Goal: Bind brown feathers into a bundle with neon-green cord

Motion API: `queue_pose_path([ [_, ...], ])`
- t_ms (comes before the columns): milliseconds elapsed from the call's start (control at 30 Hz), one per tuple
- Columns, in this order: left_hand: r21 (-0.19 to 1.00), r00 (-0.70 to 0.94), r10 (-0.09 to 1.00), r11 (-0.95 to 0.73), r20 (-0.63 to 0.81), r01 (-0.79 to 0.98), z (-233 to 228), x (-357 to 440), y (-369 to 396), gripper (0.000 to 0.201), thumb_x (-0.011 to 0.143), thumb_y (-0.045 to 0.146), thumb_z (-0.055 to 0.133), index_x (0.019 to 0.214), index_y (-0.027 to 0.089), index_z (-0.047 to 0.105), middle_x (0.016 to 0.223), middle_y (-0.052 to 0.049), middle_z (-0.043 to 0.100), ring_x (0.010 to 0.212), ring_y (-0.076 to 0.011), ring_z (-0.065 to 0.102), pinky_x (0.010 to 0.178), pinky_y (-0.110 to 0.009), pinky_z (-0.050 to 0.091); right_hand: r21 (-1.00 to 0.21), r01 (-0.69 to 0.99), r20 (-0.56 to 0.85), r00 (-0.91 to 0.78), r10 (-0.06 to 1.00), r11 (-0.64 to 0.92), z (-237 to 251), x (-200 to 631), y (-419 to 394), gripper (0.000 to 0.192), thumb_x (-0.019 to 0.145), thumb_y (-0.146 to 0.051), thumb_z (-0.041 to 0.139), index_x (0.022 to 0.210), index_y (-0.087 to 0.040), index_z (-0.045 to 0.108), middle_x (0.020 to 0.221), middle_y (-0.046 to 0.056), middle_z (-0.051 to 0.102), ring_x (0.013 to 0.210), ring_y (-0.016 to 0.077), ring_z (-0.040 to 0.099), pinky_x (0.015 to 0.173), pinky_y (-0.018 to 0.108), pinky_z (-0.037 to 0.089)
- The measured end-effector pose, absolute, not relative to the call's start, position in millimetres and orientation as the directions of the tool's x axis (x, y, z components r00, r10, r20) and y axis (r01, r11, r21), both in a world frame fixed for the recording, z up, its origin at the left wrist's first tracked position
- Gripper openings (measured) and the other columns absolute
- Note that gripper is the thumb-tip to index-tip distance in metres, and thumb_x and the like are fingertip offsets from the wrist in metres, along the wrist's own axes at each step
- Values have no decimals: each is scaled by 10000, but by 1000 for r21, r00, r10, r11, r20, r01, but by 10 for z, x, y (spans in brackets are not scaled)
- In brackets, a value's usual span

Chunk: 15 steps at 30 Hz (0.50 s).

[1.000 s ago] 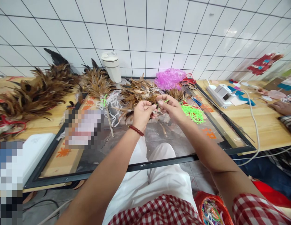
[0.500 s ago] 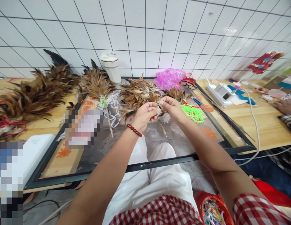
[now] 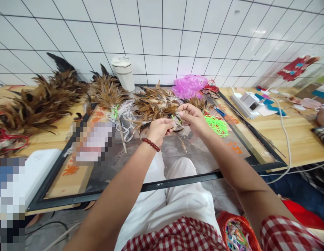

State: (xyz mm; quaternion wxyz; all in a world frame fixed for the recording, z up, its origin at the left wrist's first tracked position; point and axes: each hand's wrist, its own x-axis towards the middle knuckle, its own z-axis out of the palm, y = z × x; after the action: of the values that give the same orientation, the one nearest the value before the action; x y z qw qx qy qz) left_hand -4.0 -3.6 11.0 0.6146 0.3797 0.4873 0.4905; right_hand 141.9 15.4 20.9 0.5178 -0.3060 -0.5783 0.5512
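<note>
In the middle of the head view, my left hand (image 3: 161, 129), with beads on its wrist, pinches a short bright green string (image 3: 178, 120). My right hand (image 3: 193, 119) is closed on the string's other side, thumb against fingers. A small tuft of feathers (image 3: 178, 128) shows just under the string between my hands; how it is attached I cannot make out. Behind them lies a heap of brown feathers (image 3: 156, 103). Beside my right wrist is a bundle of bright green strings (image 3: 216, 125).
A feather bunch on a stick (image 3: 107, 90), white cup (image 3: 124, 73) and long feather bundle (image 3: 39, 101) stand left. To the right are a pink plastic bag (image 3: 189, 86), blue-handled tool (image 3: 220, 112), power strip (image 3: 247, 106) with cable, and another person's hand (image 3: 322, 116). A scrap-filled red bin (image 3: 237, 232) sits below.
My hands have moved slightly apart, the right one to the right, and more of the green string shows between them. The other person's hand at right has drawn back.
</note>
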Motion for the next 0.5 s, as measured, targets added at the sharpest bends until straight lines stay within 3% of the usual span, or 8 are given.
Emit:
queue_pose_path([
  [267, 992, 204, 976, 47, -71, 121, -18, -16, -42, 136, 598, 210, 735, 526, 130, 652, 440, 20, 523, 413, -59, 418, 440, -200, 314, -972, 7, 200, -510, 837, 237, 201, 1452, 115, 275, 789, -403, 671, 877, -158, 582, 729, -16, 550, 566, 69, 468, 495, 200, 388],
  [400, 999, 125, 991, 44, -45, 11, 20, -19, -33, 204, 611, 307, 740, 544, 141, 642, 500, 13, 558, 433, -57, 415, 451, -205, 318, -954, -39, 285, -411, 866, 296, 231, 1530, 158, 352, 772, -387, 694, 1045, -194, 586, 926, 10, 605, 625, 67, 495, 556, 205, 433],
  [500, 996, 98, 994, 59, -52, -71, 79, -21, -40, 216, 607, 326, 749, 566, 142, 644, 507, 14, 550, 440, -52, 401, 450, -200, 301, -949, 64, 260, -395, 881, 309, 236, 1579, 194, 351, 747, -384, 721, 1017, -182, 623, 990, 33, 629, 717, 92, 550, 645, 231, 472],
])
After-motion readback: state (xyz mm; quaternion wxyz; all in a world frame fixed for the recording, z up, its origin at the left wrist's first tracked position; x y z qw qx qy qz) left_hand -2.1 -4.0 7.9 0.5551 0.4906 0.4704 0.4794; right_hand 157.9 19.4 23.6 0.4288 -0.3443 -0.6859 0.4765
